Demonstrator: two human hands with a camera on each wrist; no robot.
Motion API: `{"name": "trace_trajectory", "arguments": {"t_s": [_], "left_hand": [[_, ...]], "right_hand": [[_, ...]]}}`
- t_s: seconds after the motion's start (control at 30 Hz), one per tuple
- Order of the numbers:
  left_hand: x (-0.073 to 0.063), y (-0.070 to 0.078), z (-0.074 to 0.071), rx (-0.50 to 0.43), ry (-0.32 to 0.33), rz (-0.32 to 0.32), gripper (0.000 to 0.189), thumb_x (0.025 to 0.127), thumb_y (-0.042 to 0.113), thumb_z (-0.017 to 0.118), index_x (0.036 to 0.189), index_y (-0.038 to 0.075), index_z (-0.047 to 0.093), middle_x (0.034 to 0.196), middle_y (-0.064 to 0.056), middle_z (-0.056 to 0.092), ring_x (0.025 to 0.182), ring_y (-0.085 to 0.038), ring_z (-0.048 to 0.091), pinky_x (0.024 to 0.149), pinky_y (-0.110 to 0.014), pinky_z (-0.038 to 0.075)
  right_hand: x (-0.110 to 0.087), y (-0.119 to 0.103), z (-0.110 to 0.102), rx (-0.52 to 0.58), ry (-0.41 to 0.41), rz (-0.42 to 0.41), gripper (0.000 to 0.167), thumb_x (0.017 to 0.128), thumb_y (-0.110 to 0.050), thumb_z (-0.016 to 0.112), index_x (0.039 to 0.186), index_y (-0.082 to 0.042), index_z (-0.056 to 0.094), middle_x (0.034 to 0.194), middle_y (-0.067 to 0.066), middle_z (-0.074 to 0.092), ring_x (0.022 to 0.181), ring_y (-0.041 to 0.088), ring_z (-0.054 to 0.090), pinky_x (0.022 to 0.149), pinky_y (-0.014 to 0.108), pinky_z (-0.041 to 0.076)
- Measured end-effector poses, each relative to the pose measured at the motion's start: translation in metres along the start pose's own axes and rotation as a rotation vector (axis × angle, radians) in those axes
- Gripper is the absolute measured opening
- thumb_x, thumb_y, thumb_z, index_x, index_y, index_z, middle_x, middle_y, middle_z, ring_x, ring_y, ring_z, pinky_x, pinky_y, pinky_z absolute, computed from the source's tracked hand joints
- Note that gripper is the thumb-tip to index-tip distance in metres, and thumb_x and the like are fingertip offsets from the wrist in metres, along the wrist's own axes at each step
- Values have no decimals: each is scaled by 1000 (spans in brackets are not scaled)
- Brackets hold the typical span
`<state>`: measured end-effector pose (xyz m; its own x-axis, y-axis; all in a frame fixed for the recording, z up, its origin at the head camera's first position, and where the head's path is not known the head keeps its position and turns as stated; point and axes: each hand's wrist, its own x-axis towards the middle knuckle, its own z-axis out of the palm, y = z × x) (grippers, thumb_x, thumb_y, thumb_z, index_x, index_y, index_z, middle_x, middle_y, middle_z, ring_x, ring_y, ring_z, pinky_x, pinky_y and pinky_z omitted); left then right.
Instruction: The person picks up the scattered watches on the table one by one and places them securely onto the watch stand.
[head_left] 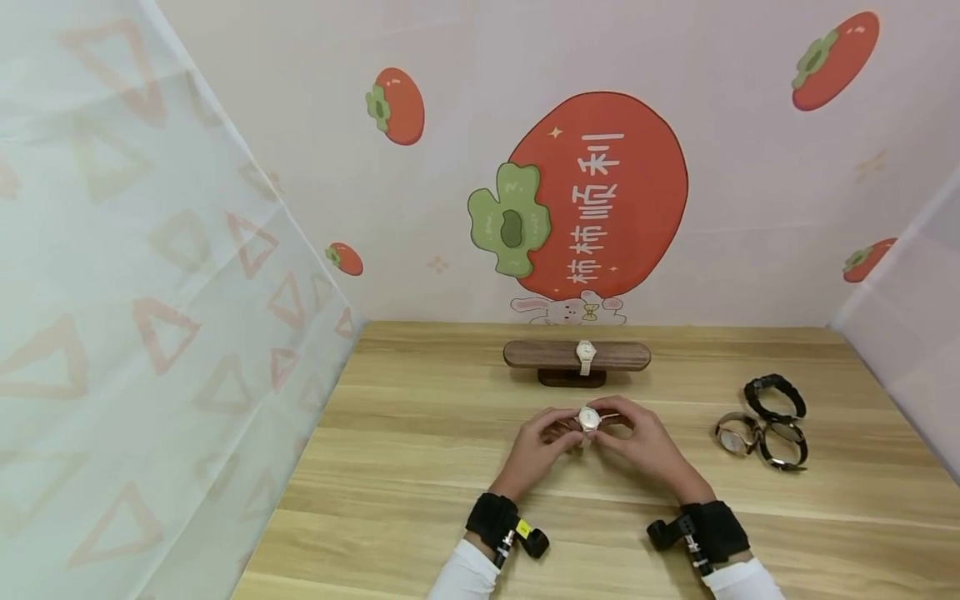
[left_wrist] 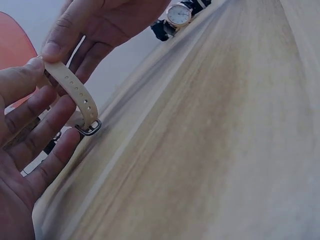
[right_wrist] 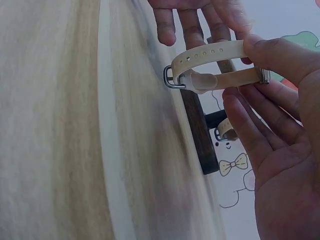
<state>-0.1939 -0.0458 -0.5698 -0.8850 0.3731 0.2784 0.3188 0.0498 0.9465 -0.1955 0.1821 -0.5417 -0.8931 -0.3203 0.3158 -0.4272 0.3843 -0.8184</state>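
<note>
A wristwatch [head_left: 589,418] with a white dial and cream strap is held up between both hands, in front of the display stand. My left hand [head_left: 534,443] pinches it from the left. From the other side, my right hand [head_left: 647,440] pinches it with thumb and fingers. The strap [right_wrist: 200,56] forms a loop through its metal buckle [right_wrist: 170,80], seen in the right wrist view. In the left wrist view, both thumbs press near the top of the strap [left_wrist: 75,87], and several left fingers [left_wrist: 55,120] spread beside the loop.
Behind the hands stands a dark wooden watch stand [head_left: 536,355], with another light-strapped watch [head_left: 586,352] around its bar. To the right lie a black-strapped watch [head_left: 797,398], a rose-gold watch [head_left: 733,442] and another dark-strapped watch [head_left: 799,450]. A printed wall [head_left: 450,283] borders the table's back.
</note>
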Motion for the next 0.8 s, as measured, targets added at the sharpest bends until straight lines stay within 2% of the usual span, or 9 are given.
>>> {"name": "trace_trajectory", "arguments": {"t_s": [0.23,0.37,0.53,0.67,0.8], "left_hand": [[7,1,-4,67,-11,-42,40,102,27,73,141,23,69,121,-6,74,101,-8,72,86,-23,62],[11,1,-12,90,21,-35,39,104,25,71,141,15,68,120,-8,74,103,-14,72,86,-26,63],[19,0,-27,87,96,-35,38,105,22,70,138,3,68,115,-13,74,97,-22,73,81,-33,66],[26,-1,-38,156,191,-51,37,103,25,74,132,3,71,111,-10,74,97,-18,71,81,-28,64],[31,-3,-50,227,286,-38,31,100,23,78,124,4,73,109,-6,74,99,-17,70,82,-23,60]], "right_hand": [[0,2,-8,-28,8,5,43,90,-2,85,131,-8,71,125,12,74,107,25,75,100,50,62],[2,1,-16,-53,21,-11,44,89,2,84,130,-4,70,124,15,73,108,30,74,98,52,62],[6,3,-28,-91,35,-8,45,88,3,85,131,-2,70,123,16,74,109,32,73,98,51,62],[7,6,-39,-134,49,-14,44,87,1,87,128,-4,71,123,15,74,109,29,74,98,51,62],[7,11,-50,-168,76,-20,46,85,0,88,127,-4,70,124,14,74,110,16,72,99,45,62]]}}
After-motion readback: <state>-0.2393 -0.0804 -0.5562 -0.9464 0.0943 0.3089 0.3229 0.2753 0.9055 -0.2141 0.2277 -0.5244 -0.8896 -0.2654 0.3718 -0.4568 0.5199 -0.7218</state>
